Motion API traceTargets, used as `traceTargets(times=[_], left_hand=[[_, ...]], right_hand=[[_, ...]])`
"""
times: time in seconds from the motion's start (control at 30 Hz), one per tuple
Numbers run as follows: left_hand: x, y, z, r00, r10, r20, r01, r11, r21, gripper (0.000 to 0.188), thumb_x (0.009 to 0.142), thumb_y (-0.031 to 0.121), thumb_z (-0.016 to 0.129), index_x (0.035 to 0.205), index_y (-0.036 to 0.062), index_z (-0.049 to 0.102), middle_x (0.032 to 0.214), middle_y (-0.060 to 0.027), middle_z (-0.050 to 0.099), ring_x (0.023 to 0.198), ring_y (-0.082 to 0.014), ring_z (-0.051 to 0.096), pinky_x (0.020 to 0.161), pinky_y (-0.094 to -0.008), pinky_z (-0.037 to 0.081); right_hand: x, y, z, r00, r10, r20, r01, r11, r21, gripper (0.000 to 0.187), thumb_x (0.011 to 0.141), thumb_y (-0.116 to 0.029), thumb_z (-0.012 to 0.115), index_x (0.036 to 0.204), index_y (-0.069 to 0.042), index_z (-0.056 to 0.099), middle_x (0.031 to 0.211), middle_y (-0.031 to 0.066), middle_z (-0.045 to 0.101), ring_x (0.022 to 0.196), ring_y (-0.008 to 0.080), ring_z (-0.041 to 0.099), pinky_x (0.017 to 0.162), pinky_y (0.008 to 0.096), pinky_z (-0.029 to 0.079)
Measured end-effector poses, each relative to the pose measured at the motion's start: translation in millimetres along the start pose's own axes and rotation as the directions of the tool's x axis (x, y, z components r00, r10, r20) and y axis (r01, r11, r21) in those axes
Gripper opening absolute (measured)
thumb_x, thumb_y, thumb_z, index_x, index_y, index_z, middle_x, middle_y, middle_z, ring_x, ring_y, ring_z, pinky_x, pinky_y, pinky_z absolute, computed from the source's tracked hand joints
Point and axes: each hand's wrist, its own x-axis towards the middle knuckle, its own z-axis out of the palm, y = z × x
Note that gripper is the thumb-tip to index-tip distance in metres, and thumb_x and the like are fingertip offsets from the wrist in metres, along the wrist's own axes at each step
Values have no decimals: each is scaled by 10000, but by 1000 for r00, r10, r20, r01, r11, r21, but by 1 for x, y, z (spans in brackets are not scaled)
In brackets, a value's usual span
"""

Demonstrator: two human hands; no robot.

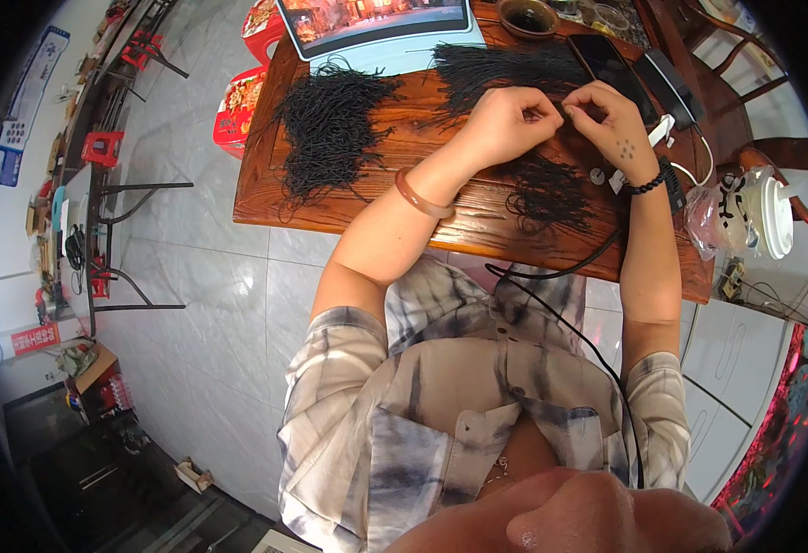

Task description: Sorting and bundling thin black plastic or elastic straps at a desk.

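Thumb pinched to finger, the left hand (525, 118) and right hand (597, 115) meet above the glossy brown wooden tabletop (413, 138); any held strand is indistinguishable. Near its front edge, thin black cords (551, 194) look light, limp, tangle-prone: best pinched by ends.

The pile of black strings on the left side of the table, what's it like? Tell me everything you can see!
The pile of black strings is a messy heap of many thin, bendy-looking cords, with loose ends poking out. It lies on the shiny brown wooden table, its far end close by the light-blue base under the screen. The left hand is off to its right, not touching it.
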Motion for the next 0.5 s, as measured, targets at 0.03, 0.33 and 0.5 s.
traceTargets(times=[0.03, 0.33, 0.5], left_hand=[[-1, -1, -1, 997, -46, 69, 49, 998, -50, 115, 753, 127, 662, 795, 21, 650, 733, -68, 641, 654, -107, 585, 609, -239, 472], [-5, -1, 5, 881, 156, 446, -189, 981, 30, 152, 744, 206, 672, 792, 62, 663, 744, -59, 605, 714, -191, 568, 617, -291, 446], [-4, -5, 8, 921, 177, 347, -185, 983, -10, 151, 750, 207, 668, 818, 72, 664, 774, -71, 602, 716, -194, 567, 615, -289, 444]], right_hand=[[0, 4, -1, 995, 85, 48, -81, 992, -95, 145, 752, -140, 618, 850, -33, 627, 796, 75, 590, 699, 185, 580, 615, 276, 454], [-4, 18, 9, 992, 90, 86, -17, 785, -619, 107, 744, -159, 626, 806, -73, 634, 805, 75, 595, 777, 248, 589, 661, 348, 424], [-4, 14, 13, 1000, -10, 26, 24, 781, -624, 48, 751, -121, 601, 775, -84, 619, 767, 67, 596, 722, 254, 588, 640, 345, 418]])
